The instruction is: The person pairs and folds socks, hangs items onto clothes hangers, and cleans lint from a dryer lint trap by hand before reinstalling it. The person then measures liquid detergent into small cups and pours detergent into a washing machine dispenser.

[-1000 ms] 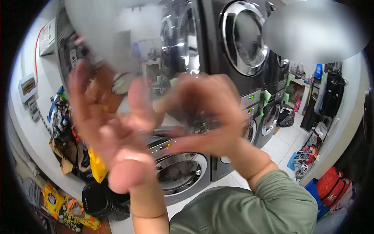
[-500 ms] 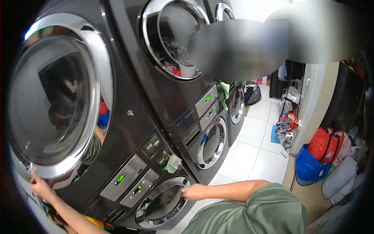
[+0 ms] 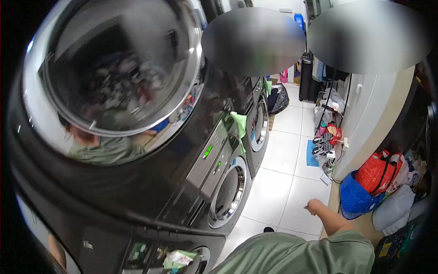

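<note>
My right hand (image 3: 313, 206) hangs over the white tiled floor at the lower right, its fingers curled in and nothing visible in them. My left hand is out of the frame. A dark upper machine with a large round glass door (image 3: 123, 68) fills the upper left, and mixed clothes show behind the glass. Beyond and below it, a lower machine with a round door (image 3: 227, 196) stands under a control panel (image 3: 208, 153) with green lit displays. A pale green cloth (image 3: 239, 124) hangs beside the panel. Another cloth (image 3: 179, 259) lies at the bottom.
White floor tiles (image 3: 269, 194) run between the machines and the right wall. Along that wall are a red bag (image 3: 378, 172), a blue bag (image 3: 358, 196), shoes (image 3: 323, 144) and a rack with bags. A dark bag (image 3: 279, 99) and a black suitcase (image 3: 311, 84) stand farther back.
The view has shifted, and the upper machine's door looks nearer. My left hand has left the frame from the upper door's edge. My right hand has moved away from the lower machine, rightward.
</note>
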